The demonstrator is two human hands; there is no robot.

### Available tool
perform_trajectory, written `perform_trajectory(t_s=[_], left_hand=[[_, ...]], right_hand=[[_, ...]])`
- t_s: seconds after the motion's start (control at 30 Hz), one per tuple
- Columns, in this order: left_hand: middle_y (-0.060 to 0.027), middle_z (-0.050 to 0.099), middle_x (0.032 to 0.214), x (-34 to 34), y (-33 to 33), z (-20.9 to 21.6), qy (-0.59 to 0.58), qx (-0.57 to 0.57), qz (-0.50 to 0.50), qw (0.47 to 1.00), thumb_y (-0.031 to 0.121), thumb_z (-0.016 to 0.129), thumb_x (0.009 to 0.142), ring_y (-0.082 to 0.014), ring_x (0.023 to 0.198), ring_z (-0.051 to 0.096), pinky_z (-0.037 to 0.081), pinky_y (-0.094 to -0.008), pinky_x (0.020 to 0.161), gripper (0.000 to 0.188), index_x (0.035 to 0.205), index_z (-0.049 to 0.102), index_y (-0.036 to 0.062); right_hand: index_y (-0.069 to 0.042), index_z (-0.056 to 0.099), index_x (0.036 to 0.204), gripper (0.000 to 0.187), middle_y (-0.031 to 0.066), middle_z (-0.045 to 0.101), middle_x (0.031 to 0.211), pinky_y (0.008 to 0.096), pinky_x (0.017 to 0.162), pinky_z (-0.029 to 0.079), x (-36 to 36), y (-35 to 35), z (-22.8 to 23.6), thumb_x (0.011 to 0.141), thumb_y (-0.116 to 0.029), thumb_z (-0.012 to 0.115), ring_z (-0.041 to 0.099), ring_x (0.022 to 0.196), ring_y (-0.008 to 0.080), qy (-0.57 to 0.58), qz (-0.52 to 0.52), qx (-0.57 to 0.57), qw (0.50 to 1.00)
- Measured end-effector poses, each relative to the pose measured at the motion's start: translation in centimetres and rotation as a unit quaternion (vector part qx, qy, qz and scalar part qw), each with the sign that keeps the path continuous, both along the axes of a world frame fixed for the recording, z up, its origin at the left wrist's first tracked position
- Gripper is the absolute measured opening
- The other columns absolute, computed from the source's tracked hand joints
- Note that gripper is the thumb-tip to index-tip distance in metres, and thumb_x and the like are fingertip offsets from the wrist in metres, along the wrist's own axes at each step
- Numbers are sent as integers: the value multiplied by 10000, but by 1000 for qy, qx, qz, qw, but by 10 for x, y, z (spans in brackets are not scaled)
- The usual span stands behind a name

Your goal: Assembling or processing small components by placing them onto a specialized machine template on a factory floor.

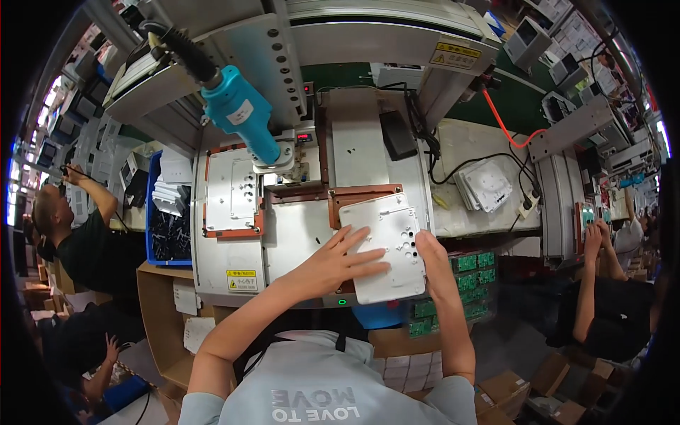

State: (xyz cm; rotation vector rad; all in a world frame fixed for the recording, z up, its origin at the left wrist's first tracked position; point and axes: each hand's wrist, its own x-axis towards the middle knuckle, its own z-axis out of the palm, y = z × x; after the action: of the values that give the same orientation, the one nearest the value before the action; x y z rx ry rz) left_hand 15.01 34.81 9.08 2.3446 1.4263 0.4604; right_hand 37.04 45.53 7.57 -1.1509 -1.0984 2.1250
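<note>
A white plastic panel point(398, 283) with round holes lies slightly tilted over a red-brown fixture point(350, 191) on the machine bed. The near edge of the panel reaches past the fixture. My left hand point(327, 265) rests on the panel's left part, its fingers stretched out and spread. At the right edge, my right hand point(436, 262) grips the panel, the thumb near the row of holes. To the left, another white panel point(230, 191) sits in a second red-brown fixture point(256, 231), under a teal power-driver head point(241, 113).
A blue bin point(151, 212) at the left holds white and black parts. White panels point(485, 184) are stacked at the right, near black cables. Green circuit boards point(467, 283) lie beside my right forearm. A metal gantry point(375, 39) spans the back. Other people work on both sides.
</note>
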Motion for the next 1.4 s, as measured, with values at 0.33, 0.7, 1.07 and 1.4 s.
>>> perform_trajectory(t_s=[0.33, 0.7, 1.07, 1.4], left_hand=[[-72, 511, 1293, 18, 4, -29, -100, 4, 211, 972, 144, 613, 848, -357, 1239, 451, 322, -524, 1064, 556, 1378, 453, 192], [-234, 434, 1286, 49, 2, -36, 204, 34, 200, 958, 423, 597, 845, -480, 1169, 461, 245, -538, 1097, 666, 1372, 434, 50], [-249, 435, 1270, 46, 2, -39, 147, 62, 200, 967, 364, 651, 820, -471, 1161, 450, 289, -548, 1069, 654, 1347, 439, 41], [-167, 429, 1399, -20, -69, -16, -81, -56, 184, 978, 149, 588, 896, -342, 1326, 370, 259, -496, 1117, 504, 1378, 444, 123]], right_hand=[[16, 541, 1177, 297, 177, 590, 936, 385, 772, 425, -35, -13, -23, 960, -183, 499, 548, 841, 302, -351, 4, 493, 796], [-44, 624, 1128, 255, 109, 618, 1024, 373, 822, 431, -25, 39, -15, 906, -158, 568, 565, 925, 275, -462, 97, 595, 651], [-40, 632, 1063, 179, 38, 600, 1090, 240, 840, 433, -62, 91, -67, 921, -134, 574, 557, 965, 116, -65, 36, 355, 932], [-6, 507, 1256, 314, 67, 549, 1191, 263, 882, 434, 7, -9, -53, 980, -149, 462, 531, 982, 127, -155, -74, 298, 939]])
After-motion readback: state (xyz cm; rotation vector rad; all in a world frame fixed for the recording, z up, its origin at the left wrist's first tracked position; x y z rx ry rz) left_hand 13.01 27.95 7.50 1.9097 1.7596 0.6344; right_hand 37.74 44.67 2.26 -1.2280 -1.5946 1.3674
